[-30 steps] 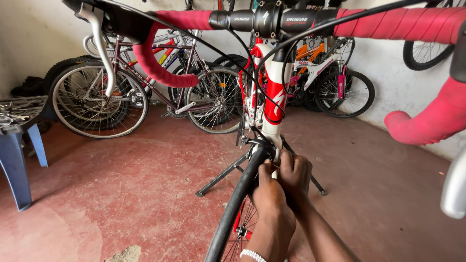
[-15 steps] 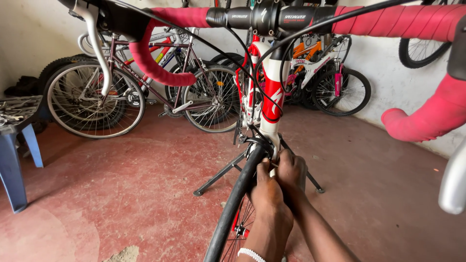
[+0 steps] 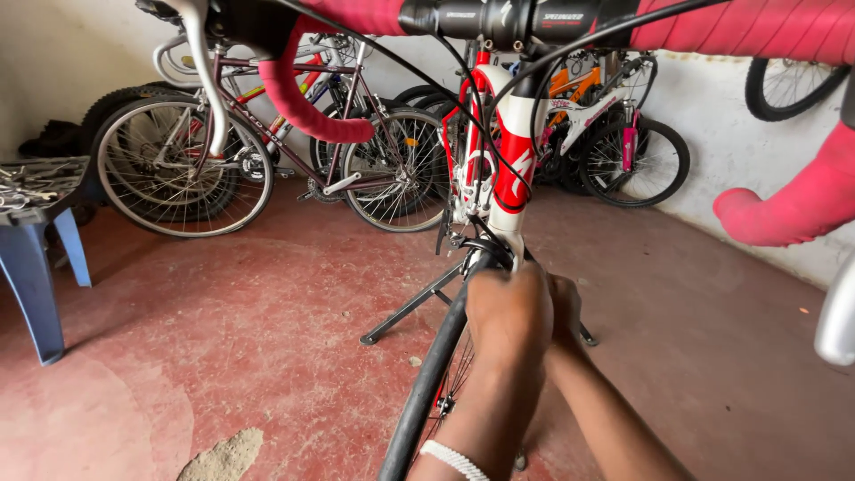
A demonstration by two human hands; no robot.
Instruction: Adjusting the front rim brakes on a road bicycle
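A red and white road bike stands right in front of me, its fork (image 3: pixel 515 169) rising to handlebars wrapped in pink tape (image 3: pixel 307 98). My left hand (image 3: pixel 509 312), with a white band at the wrist, is closed over the top of the black front tyre (image 3: pixel 427 392), just under the brake caliper (image 3: pixel 476 240). My right hand (image 3: pixel 567 305) presses against the right side of the same spot. The left hand hides most of it, fingers included. Black cables (image 3: pixel 463 107) run down from the bars to the brake.
The black legs of a bike stand (image 3: pixel 410 307) spread on the red floor. Several bikes (image 3: pixel 187 169) lean along the back wall. A blue plastic stool (image 3: pixel 36 258) at the left carries tools. A grey cement patch (image 3: pixel 223 454) lies near the wheel.
Both hands stay at the top of the front tyre. My left hand has slid a little higher, covering more of the right hand. The view has shifted slightly.
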